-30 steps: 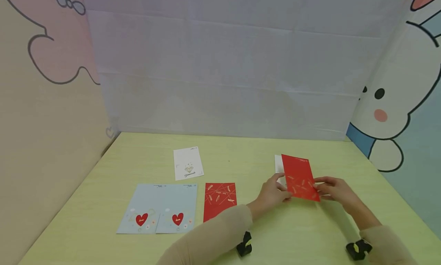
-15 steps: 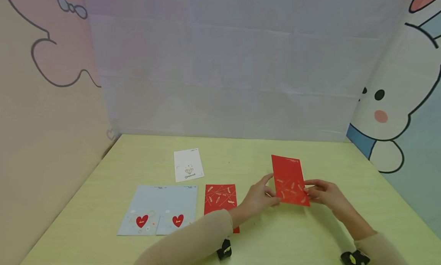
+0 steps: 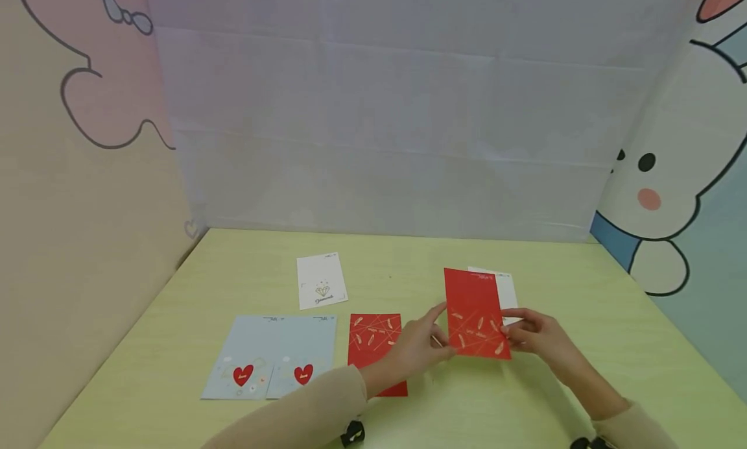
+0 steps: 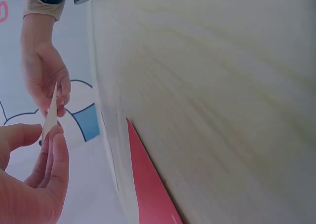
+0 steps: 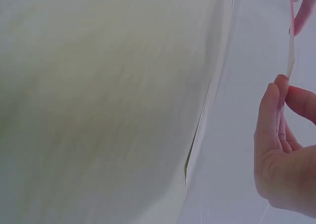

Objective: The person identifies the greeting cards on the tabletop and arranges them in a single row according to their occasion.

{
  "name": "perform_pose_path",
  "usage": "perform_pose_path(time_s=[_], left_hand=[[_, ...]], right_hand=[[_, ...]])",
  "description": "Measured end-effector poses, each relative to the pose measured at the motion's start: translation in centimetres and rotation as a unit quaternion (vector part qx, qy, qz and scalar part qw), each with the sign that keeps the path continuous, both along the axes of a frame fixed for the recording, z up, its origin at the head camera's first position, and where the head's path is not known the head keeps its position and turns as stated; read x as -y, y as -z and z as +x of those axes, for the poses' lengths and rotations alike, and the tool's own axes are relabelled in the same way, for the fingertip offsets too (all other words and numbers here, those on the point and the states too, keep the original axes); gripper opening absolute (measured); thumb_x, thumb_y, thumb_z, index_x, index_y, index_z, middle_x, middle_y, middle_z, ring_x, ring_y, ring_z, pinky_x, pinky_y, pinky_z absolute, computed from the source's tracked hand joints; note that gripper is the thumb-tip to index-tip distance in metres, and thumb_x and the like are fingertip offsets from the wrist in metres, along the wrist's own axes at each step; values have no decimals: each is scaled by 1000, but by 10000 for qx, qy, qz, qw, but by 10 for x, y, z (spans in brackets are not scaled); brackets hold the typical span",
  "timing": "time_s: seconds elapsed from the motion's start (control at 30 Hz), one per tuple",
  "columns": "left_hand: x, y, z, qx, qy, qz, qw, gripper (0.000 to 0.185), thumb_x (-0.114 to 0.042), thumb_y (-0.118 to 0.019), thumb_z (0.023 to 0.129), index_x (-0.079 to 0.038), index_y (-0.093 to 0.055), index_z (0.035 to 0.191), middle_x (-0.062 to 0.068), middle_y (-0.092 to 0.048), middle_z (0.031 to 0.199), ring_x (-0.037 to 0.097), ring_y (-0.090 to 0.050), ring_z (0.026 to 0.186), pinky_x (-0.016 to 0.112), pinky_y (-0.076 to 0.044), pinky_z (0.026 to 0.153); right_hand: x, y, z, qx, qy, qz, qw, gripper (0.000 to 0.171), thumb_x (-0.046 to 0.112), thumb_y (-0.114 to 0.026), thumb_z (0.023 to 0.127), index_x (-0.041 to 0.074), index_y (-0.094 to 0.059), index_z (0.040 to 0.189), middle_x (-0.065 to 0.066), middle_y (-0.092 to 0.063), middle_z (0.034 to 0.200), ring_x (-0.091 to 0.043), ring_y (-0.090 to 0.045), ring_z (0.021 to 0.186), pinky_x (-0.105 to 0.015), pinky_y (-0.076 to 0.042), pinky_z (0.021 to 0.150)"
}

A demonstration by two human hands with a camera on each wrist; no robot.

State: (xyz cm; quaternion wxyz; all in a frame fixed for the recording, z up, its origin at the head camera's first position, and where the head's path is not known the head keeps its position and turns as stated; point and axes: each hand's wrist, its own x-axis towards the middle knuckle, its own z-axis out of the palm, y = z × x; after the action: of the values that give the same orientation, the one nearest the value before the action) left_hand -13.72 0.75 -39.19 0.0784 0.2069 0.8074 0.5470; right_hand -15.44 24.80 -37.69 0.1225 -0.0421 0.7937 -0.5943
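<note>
A red card with gold feather prints is held up off the table by both hands. My left hand pinches its lower left edge. On the other side, my right hand pinches the right edge between thumb and fingers. Seen nearly edge-on in the left wrist view, the card runs between the two hands. Behind it lies a white card, partly hidden. A second red card lies flat on the table, partly covered by my left wrist and sleeve.
Two light blue cards with red hearts lie side by side at the left. Further back is a white card with a diamond print. A pale cloth hangs along the table's back edge.
Both hands have carried the red card to the left and slightly nearer. The white card at the right, peeking out on its left before, now shows on its right.
</note>
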Motion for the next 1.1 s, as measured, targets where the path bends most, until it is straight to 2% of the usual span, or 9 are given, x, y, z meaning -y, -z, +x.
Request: perform_pose_path(time_s=[0.23,0.47,0.67,0.8,0.93,1.1], left_hand=[[14,0,6,-348,69,-371,9987,71,-10,-68,77,-8,-29,136,-11,-57,76,0,-55,66,16,-45,59],[25,-2,11,-578,-81,-1122,9920,72,-18,-70,76,-9,-31,137,-12,-51,79,7,-47,71,18,-42,54],[32,-2,14,-892,-94,-1791,9797,72,-22,-72,74,-3,-37,133,-9,-46,74,6,-39,63,18,-35,49],[37,-2,16,-892,-45,-1985,9760,69,-26,-73,73,-4,-42,130,-8,-46,71,5,-39,57,18,-34,46],[42,-2,17,-799,27,-2045,9756,54,-28,-72,73,-7,-52,118,-9,-48,68,4,-41,54,18,-36,45],[47,-2,18,-826,67,-2250,9708,28,-31,-72,73,-12,-57,90,-11,-47,60,4,-43,50,18,-36,46]], right_hand=[[9,-1,5,45,-138,-60,9999,50,10,-55,87,-11,-34,127,-13,-58,90,-23,-60,75,-37,-49,71],[15,1,7,44,-467,-173,9988,50,8,-55,87,-12,-32,127,-11,-58,89,-21,-59,74,-33,-50,69],[21,3,10,235,-614,-316,9973,51,10,-56,86,-12,-33,126,-9,-59,87,-19,-58,73,-32,-50,69],[26,5,11,340,-657,-350,9966,52,11,-57,86,-12,-33,125,-10,-60,87,-20,-58,74,-33,-49,69],[29,9,11,419,-745,-429,9954,52,10,-57,85,-13,-33,125,-10,-61,88,-21,-58,74,-33,-49,69],[34,14,11,554,-858,-470,9937,50,10,-57,85,-15,-35,123,-10,-61,86,-19,-58,71,-32,-49,68]])
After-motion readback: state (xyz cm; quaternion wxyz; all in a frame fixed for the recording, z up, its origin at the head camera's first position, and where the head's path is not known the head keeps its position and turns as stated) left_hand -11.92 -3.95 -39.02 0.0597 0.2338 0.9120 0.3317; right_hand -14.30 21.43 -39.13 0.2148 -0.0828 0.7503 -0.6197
